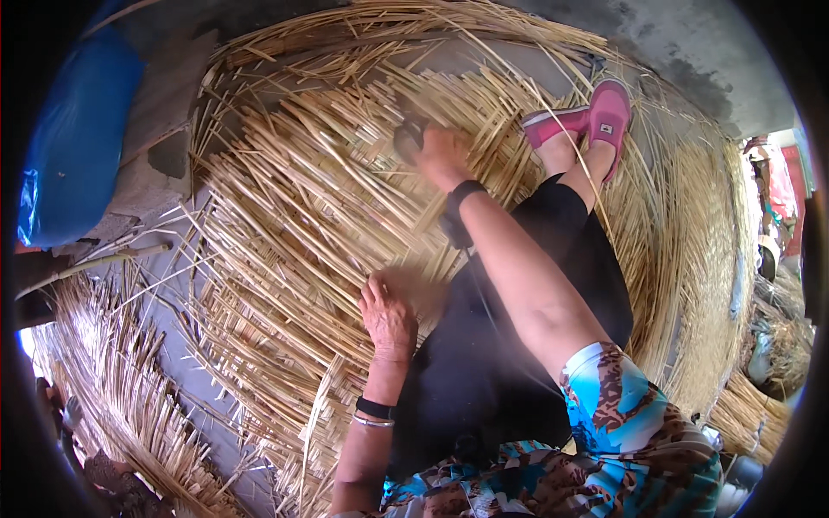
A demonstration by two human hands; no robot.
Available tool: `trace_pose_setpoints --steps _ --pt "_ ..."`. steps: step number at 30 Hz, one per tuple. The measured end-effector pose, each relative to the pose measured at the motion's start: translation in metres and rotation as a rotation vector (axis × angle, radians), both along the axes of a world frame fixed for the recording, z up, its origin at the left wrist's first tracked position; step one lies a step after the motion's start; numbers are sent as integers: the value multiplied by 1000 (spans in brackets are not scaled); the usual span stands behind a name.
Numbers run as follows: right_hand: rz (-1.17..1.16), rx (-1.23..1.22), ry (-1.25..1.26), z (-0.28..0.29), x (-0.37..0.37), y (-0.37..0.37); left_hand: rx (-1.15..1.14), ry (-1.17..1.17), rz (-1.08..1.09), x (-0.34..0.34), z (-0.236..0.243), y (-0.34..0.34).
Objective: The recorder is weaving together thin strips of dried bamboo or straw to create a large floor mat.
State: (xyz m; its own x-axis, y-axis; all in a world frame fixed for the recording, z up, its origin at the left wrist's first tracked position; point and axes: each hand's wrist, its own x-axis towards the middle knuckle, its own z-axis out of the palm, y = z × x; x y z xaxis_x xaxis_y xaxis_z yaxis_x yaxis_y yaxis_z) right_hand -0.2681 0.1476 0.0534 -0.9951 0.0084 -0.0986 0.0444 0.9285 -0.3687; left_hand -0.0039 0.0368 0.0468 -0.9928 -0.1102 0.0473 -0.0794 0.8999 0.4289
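Observation:
A large mat of split straw-coloured strips [294, 198], woven in places with loose ends sticking out, spreads over the floor in front of me. My right hand [442, 157] is closed round a dark rounded object [408, 141] above the mat's far middle; motion smears it, so its kind is unclear. Nearer to me, my left hand [387, 315] rests on the strips, fingers stretched out and apart, with a blurred brownish patch beside it. A black band and a bangle [373, 422] circle my left wrist, and a black band [465, 192] the right one.
My feet in pink shoes [610, 121] rest on the strips at the upper right. A blue plastic sheet [86, 129] covers something at the far left. Another woven piece [129, 380] lies at the lower left. A concrete wall [691, 60] rises at the far right.

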Motion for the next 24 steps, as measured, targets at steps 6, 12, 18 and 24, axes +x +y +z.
trace_pose_setpoints --steps 6,12,18,24 --pt "-109 -1092 -567 28 4 16 373 -9 -40 12 4 -30" --pt "212 -1744 -669 86 65 6 384 231 107 62 15 -93" --pt "351 -1437 -542 143 193 -9 261 129 452 219 45 -192" --pt "517 -1000 -517 150 293 -38 -45 -450 581 395 40 -232"
